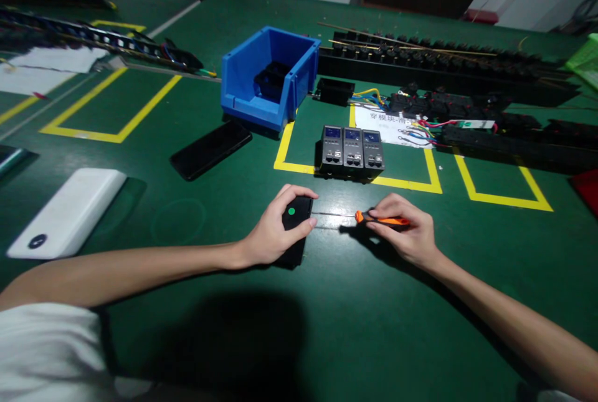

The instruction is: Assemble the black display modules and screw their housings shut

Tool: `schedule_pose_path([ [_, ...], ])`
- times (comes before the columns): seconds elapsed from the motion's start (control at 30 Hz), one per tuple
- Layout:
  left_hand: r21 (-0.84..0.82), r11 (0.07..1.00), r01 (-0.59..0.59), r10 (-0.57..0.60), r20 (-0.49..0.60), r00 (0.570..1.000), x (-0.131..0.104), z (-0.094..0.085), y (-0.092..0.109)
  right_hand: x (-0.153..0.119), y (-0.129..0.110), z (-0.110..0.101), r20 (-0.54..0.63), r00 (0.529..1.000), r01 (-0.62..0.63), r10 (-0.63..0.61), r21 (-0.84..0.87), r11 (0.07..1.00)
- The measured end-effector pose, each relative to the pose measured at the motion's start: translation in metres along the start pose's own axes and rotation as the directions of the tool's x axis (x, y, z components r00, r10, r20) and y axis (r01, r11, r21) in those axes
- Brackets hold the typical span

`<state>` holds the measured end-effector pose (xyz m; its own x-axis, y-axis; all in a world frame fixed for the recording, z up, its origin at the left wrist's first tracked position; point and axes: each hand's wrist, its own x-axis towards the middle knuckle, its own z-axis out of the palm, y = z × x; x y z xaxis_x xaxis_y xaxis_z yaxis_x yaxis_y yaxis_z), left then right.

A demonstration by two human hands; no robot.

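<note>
Pinching orange screwdriver (395, 222) in right hand (407, 227), clasping black box (301, 207) in left hand (279, 227), on green table (355, 302) at seven o'clock from three grey modules (352, 149). Probably tightening or loosening something at box's three-o'clock edge; calls for firm bracing and straight turning.

Table (374, 327): green top, yellow tape (299, 169) laid in rectangular outlines. On it: white block (70, 212), left; black phone (212, 149) just in front of blue bin (252, 109); three grey boxes (352, 148) side by side, over tape; black box (301, 210) near centre; printed paper (378, 124); long black rails (374, 68), back right.
</note>
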<state>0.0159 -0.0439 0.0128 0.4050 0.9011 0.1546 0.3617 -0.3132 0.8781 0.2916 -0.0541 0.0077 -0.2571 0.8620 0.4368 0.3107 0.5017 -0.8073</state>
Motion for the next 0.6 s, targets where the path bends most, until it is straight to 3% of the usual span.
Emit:
schedule_pose_path([
  [0.13,-0.009,1.0,0.003,-0.003,-0.007,1.0,0.0,0.0006,-0.0004,0.0023,0.0005,-0.0016,0.016,1.0,-0.022,0.021,0.075,0.997],
  [0.37,-0.011,1.0,0.003,-0.003,-0.006,1.0,0.0003,0.001,-0.0013,-0.003,0.0078,-0.0058,0.135,0.96,-0.274,0.245,0.274,0.922],
  [0.47,-0.007,1.0,0.007,-0.007,-0.011,1.0,0.0003,0.0008,-0.001,-0.005,0.0043,-0.0046,0.155,0.926,-0.374,0.344,0.253,0.892],
  [0.6,-0.004,1.0,0.007,-0.007,-0.011,1.0,0.0001,0.0003,-0.0005,-0.0033,-0.0014,-0.0029,0.106,0.932,-0.357,0.346,0.113,0.927],
])
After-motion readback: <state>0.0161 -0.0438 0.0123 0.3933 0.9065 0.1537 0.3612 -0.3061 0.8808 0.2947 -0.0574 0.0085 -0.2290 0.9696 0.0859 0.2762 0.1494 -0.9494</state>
